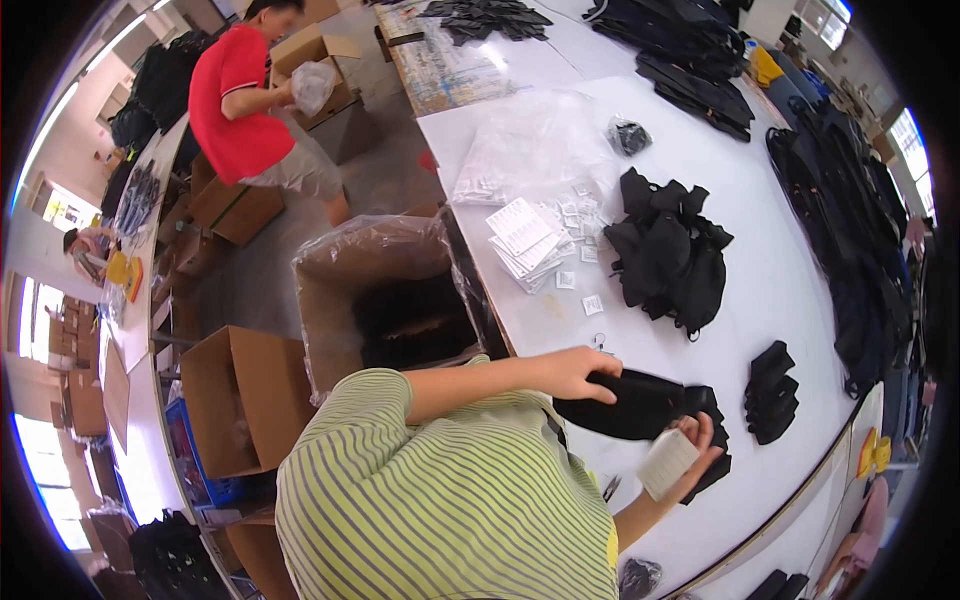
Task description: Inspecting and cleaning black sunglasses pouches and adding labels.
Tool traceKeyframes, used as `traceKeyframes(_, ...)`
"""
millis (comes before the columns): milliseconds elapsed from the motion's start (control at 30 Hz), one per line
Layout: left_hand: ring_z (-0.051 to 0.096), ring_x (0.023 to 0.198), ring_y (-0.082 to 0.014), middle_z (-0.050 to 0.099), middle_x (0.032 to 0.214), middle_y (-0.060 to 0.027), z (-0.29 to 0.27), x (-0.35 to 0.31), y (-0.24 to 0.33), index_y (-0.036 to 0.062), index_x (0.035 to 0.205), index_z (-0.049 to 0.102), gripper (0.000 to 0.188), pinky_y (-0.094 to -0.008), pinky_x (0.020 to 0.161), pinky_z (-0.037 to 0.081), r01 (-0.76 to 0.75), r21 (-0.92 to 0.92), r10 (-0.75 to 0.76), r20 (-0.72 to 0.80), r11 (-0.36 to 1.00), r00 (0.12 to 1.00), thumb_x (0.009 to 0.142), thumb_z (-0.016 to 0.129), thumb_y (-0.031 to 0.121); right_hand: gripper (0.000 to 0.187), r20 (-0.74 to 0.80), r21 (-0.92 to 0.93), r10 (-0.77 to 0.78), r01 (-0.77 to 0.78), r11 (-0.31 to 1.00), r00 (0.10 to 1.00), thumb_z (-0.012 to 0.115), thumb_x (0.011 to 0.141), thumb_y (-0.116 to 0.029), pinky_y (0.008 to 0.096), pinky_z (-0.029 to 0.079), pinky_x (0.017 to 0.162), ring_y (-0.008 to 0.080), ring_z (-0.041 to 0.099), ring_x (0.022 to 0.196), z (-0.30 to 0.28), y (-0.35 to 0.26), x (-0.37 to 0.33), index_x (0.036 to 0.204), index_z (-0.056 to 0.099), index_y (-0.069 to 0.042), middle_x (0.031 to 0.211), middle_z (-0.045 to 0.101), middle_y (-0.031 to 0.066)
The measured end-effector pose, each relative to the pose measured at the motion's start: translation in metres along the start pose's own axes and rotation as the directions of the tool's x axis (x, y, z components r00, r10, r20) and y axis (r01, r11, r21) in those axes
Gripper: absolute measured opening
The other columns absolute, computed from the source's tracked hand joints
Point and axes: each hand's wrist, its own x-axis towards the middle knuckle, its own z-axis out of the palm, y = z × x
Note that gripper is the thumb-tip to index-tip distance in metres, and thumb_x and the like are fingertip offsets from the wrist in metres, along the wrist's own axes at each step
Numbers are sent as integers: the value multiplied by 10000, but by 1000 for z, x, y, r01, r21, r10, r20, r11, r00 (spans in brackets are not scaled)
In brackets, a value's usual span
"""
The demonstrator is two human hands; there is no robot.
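Observation:
My left hand (578,374) is closed on the near end of a black fabric piece (632,405), its thumb lying on top. The piece stretches over the white table toward my right hand (700,452). That hand holds a pale printed card (668,464), perhaps more than one, and its fingers reach to the fabric's far end. Further black fabric (712,478) lies beneath and beside it. To the right rests a small stack of black pieces (770,392). A bigger heap of black pieces (672,255) lies further up the table.
White printed cards (525,240) and small white packets (592,304) lie by clear plastic bags (550,130). A plastic-lined carton (325,290) with dark contents stands at the table edge. Scissors-like metal tips (611,488) show near me. A person in red (235,100) handles a clear bag.

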Motion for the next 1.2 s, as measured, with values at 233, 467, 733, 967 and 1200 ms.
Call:
traceKeyframes(233,595,802,-272,635,891,-132,-33,-4,19,39,1002,545,277,-346,729,444,92,154,-112,127,984,986,811,620,225,548,-22,-144,484,-482,864,875,592,861,-277,266,437,778,156,541,888,3,54,-62,1288,349,-35,1062,548,89)
traceKeyframes(467,568,913,-215,609,973,-132,-59,7,7,-3,1102,549,403,-313,812,436,142,227,-85,-244,963,966,786,673,214,108,-193,-239,384,-422,874,903,556,875,-129,205,335,581,63,427,614,13,29,-44,862,527,-27,673,484,-12)
traceKeyframes(733,517,928,-135,541,1209,-89,-60,22,21,-8,1025,596,284,-249,833,407,10,94,-3,-82,996,997,783,675,117,608,-121,-858,-222,10,514,967,728,742,-190,319,395,897,151,523,1053,19,50,7,1258,432,-67,1109,579,70)
traceKeyframes(967,534,1003,-126,550,1121,-59,-53,13,20,-17,1268,437,540,-252,896,397,305,-426,-169,329,852,929,783,660,70,486,-81,-726,147,-160,668,986,763,686,-83,270,465,727,122,601,754,24,41,17,1123,554,-36,828,658,46)
traceKeyframes(1200,552,1004,-122,592,1097,-96,-46,8,14,-18,1255,446,533,-244,879,415,391,-629,-199,355,672,913,776,654,89,205,-316,-424,196,-323,846,928,733,731,-116,204,444,652,71,573,680,-21,26,-10,882,670,9,778,656,20)
